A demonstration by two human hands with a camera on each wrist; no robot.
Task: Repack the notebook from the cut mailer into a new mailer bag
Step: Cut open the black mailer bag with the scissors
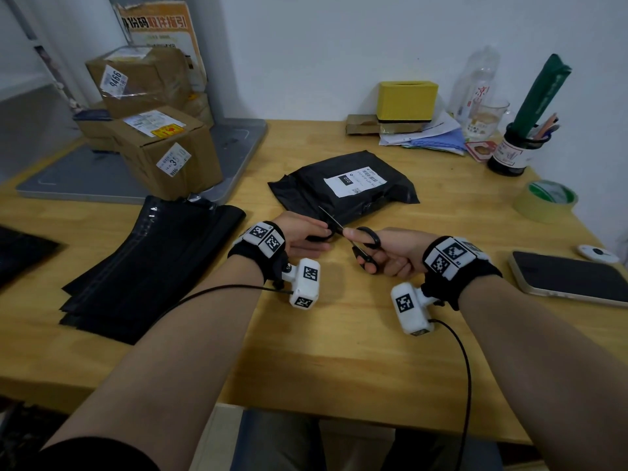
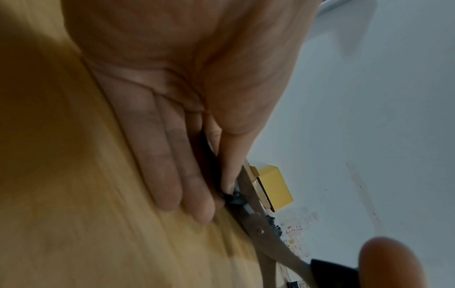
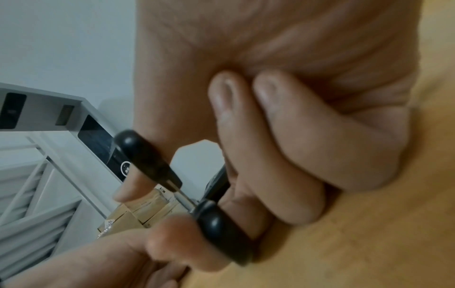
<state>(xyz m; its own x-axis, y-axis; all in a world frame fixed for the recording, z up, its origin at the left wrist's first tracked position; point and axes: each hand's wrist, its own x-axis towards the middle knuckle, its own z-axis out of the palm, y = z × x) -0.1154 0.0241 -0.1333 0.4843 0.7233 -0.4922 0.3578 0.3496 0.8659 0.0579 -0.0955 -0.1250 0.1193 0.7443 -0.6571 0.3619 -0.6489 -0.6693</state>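
Pale wooden bench (image 1: 339,334), and a crinkled black mailer (image 1: 343,188) with a white label lies flat. My left hand (image 1: 302,234) pinches its edge; my right hand (image 1: 390,253) grips black-handled scissors (image 1: 353,236), blades parted.

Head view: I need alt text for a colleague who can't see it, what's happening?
Over a wooden table, the right hand grips black-handled scissors, blades open at the near edge of a labelled black mailer pinched by the left hand. A stack of new black mailer bags lies to the left.

A parcel-handling office: labelled cardboard boxes (image 1: 149,124) (stacked), spare black mailer bags (image 1: 149,266), tape roll (image 1: 545,200) on a wooden desk (image 1: 339,351).
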